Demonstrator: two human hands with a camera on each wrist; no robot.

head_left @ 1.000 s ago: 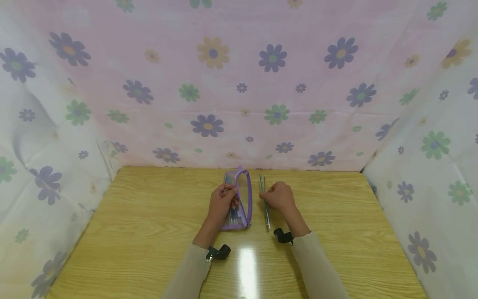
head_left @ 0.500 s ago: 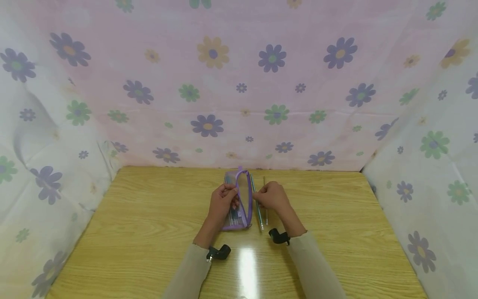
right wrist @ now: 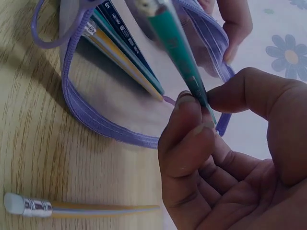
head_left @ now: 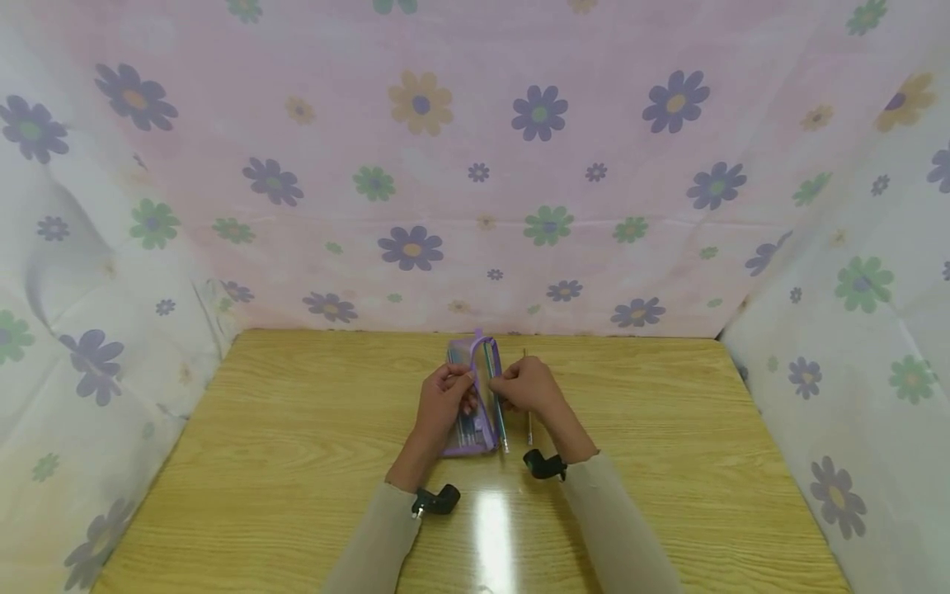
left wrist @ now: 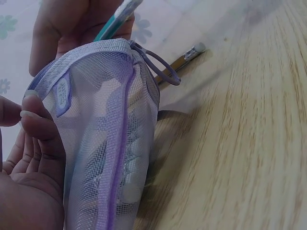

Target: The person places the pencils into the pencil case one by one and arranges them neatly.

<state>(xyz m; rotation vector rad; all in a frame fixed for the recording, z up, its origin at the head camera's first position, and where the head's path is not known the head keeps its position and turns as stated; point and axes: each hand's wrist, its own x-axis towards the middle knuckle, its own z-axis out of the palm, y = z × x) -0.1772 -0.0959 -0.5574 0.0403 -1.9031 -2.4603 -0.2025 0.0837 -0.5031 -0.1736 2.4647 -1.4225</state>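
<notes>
A see-through mesh pencil case (head_left: 463, 451) with purple trim lies on the table, its zipped mouth gaping toward the right. My left hand (head_left: 441, 404) pinches the edge of that mouth between thumb and fingers. In my right hand (head_left: 530, 386) a green pencil (right wrist: 177, 50) is pinched between thumb and fingertips, its eraser end toward me. The pencil overlaps the mouth of the case in the head view. Several pencils (right wrist: 127, 62), yellow, green and dark blue, show inside the case. A yellow pencil (right wrist: 91, 209) with a white eraser lies on the table under my right hand.
The wood-grain table (head_left: 297, 495) meets a flowered cloth (head_left: 475, 124) at the back, with more cloth at both sides. A zip pull ring (left wrist: 158, 67) sticks out at the near end of the case. Black wrist cameras (head_left: 438, 500) sit at both wrists.
My right hand has moved left with the green pencil, from beside the yellow pencil to over the case's mouth. The left hand keeps its grip on the case edge.
</notes>
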